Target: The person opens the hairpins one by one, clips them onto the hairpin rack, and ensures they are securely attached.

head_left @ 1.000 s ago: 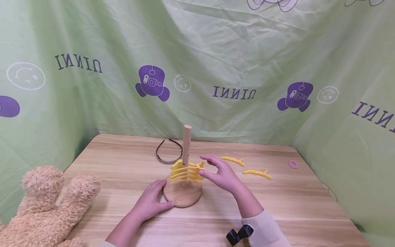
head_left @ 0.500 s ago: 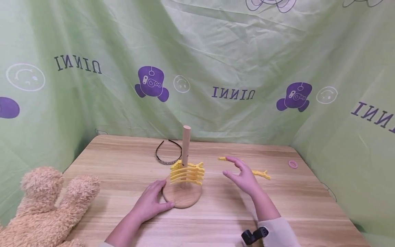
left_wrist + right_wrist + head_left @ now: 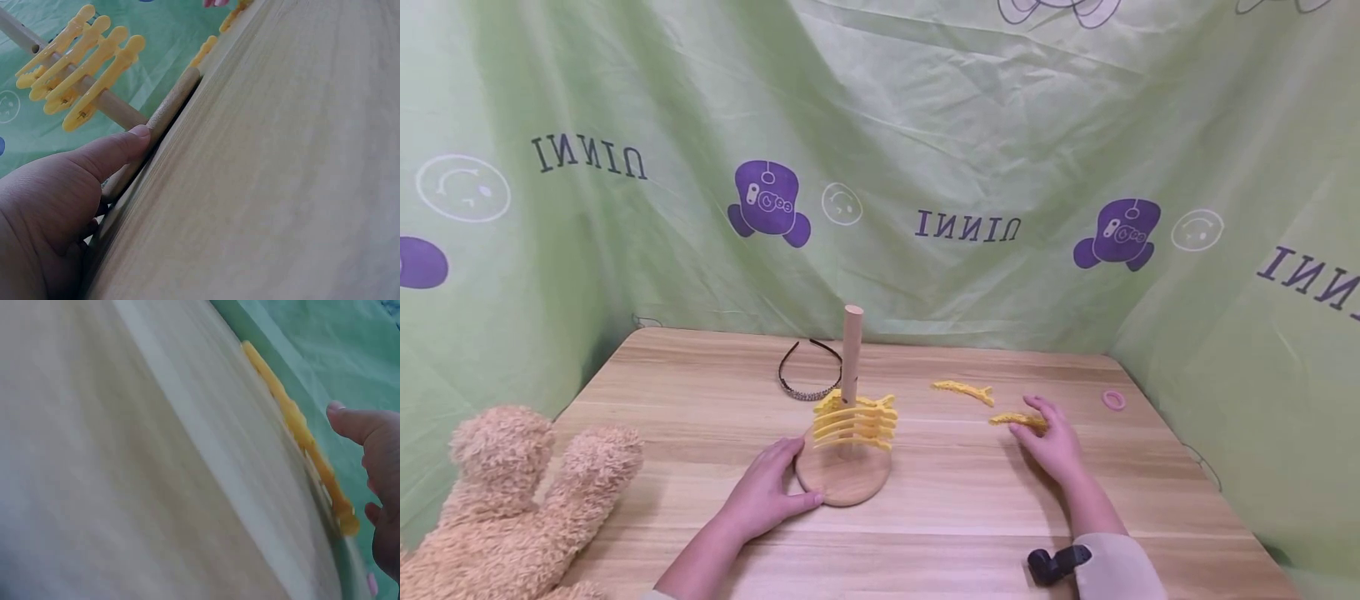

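From afar I have the left hand (image 3: 767, 490) gripping the wooden stand (image 3: 848, 481) by its base while, right of that stand, the right hand (image 3: 1052, 442), the closer one, hangs wide-fingered about a loose yellow clip (image 3: 1017, 418), its long axis running from those fingers toward the stand.

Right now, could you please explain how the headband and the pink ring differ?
The headband is dark with a beaded-looking section, while the pink ring looks plain. The headband is an open U; the pink ring is a closed loop. The headband is clearly larger than the pink ring. Both lie on the tabletop.
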The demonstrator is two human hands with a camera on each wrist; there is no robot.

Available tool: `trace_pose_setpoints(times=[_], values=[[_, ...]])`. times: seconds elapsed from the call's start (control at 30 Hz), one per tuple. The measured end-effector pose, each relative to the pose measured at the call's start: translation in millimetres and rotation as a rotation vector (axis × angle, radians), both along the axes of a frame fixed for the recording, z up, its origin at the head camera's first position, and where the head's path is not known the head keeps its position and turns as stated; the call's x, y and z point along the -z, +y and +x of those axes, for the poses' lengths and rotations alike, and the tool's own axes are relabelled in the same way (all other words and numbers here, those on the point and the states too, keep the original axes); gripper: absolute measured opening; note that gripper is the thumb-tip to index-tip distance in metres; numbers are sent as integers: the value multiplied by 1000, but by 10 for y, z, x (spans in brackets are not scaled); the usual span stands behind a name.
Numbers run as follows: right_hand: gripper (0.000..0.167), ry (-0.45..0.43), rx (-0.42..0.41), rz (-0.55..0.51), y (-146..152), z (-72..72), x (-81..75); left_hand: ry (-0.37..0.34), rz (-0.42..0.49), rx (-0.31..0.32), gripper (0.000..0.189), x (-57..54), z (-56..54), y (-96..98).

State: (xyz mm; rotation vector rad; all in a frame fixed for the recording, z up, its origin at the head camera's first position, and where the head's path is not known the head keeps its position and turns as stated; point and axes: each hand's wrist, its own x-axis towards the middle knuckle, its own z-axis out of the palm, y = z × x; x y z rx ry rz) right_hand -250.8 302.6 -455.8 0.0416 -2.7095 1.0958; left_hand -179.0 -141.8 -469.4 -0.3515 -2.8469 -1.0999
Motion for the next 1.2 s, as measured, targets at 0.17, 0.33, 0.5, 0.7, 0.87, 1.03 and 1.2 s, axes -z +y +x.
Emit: trace_pose_setpoints(times=[0.17, 0.33, 0.5, 0.7, 0.87, 1.03, 1.2], values=[[65, 3, 32, -27, 253, -22, 87, 0, 1, 1, 95, -3, 7, -1], [69, -45, 63, -2, 415, -43, 116, 2, -1, 2, 96, 0, 3, 0], [67, -72, 42, 82, 462, -84, 108, 3, -5, 0, 96, 1, -4, -3], [58, -71, 25, 154, 447, -83, 86, 5, -8, 1, 95, -5, -6, -6], [55, -86, 26, 157, 431, -38, 87, 0, -8, 0, 96, -2, -4, -8], [55, -100, 41, 135, 412, 18, 96, 1, -11, 1, 96, 6, -9, -7], [57, -113, 65, 80, 390, 64, 103, 6, -8, 3, 95, 5, -5, -7]])
